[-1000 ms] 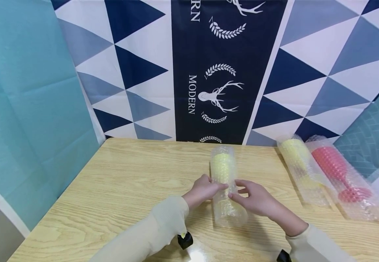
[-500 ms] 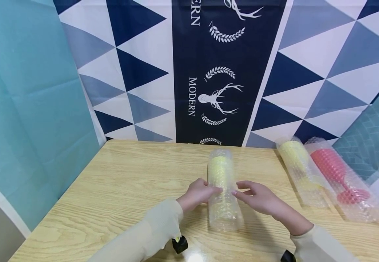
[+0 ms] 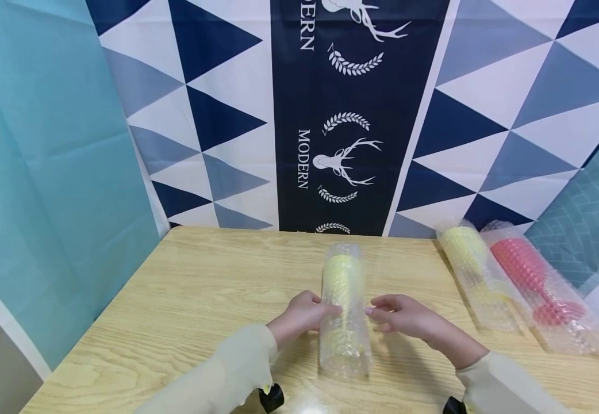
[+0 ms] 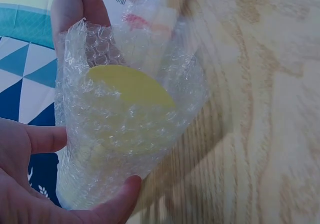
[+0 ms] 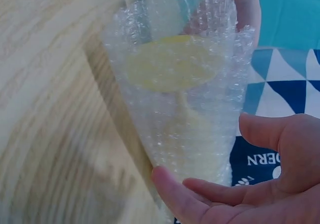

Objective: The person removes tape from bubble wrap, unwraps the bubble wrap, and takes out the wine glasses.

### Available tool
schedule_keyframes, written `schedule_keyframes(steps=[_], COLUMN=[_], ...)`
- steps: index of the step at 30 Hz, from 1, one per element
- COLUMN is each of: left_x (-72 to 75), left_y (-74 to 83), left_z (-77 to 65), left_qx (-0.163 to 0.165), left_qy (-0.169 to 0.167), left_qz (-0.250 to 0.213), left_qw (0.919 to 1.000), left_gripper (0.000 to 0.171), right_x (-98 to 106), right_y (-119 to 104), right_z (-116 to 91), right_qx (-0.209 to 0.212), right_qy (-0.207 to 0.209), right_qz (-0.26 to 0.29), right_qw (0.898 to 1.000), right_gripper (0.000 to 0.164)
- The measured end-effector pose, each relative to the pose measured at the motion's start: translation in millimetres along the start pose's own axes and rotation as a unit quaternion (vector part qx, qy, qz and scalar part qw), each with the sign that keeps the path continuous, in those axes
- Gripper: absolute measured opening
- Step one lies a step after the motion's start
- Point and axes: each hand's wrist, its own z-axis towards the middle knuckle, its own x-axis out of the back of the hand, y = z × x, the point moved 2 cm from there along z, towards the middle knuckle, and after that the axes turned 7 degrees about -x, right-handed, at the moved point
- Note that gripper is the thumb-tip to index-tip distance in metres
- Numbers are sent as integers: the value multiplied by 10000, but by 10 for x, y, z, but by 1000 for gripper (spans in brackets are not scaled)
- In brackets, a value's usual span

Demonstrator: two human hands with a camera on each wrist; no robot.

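A yellow stemmed goblet (image 3: 345, 282) rolled in clear bubble wrap (image 3: 348, 368) lies lengthwise on the wooden table. Its round foot (image 5: 172, 66) shows through the wrap's near end in the right wrist view. My left hand (image 3: 304, 310) grips the roll from the left, thumb on top; its other fingers are partly hidden behind the wrap. In the left wrist view the left hand (image 4: 30, 184) has its fingertips against the wrap. To the right of the roll, my right hand (image 3: 405, 315) hovers with loosely bent fingers, fingertips close to the wrap, holding nothing.
Two more bubble-wrapped goblets lie at the table's right side: a yellow one (image 3: 467, 253) and a red one (image 3: 522, 264). A patterned cloth (image 3: 217, 126) hangs behind the table (image 3: 175, 322), with a teal cloth (image 3: 56, 172) along the left.
The wrapped goblet and my left hand have shifted left and slightly nearer. My right hand's fingers have come off the wrap, leaving a small gap. The camera view has tilted up slightly.
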Motion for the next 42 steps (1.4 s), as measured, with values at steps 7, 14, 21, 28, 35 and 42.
schedule_keyframes(steps=[7,14,21,28,35,42], left_x=[87,153,162,150,163,189], left_y=[-68,-111,-123,-87,-76,-79], left_z=[-71,-105,-101,-104,-79,-58], left_qx=[-28,-13,-80,-269,-284,-233], left_qy=[-136,-134,79,199,253,267], left_qz=[-141,-218,-187,24,272,233], left_qw=[9998,9997,9998,9994,9989,9991], left_gripper=[63,62,47,42,48,48], right_x=[-147,-250,-325,-396,-426,-448], right_y=[-26,-59,-113,-153,-199,-207], right_z=[59,120,197,251,299,351], right_qx=[122,43,80,117,-28,-216], right_qy=[-451,-809,-995,-891,-789,-618], right_qz=[505,1052,1282,1294,1345,1310], right_qw=[9976,9911,9867,9875,9878,9892], right_gripper=[72,72,77,72,75,84])
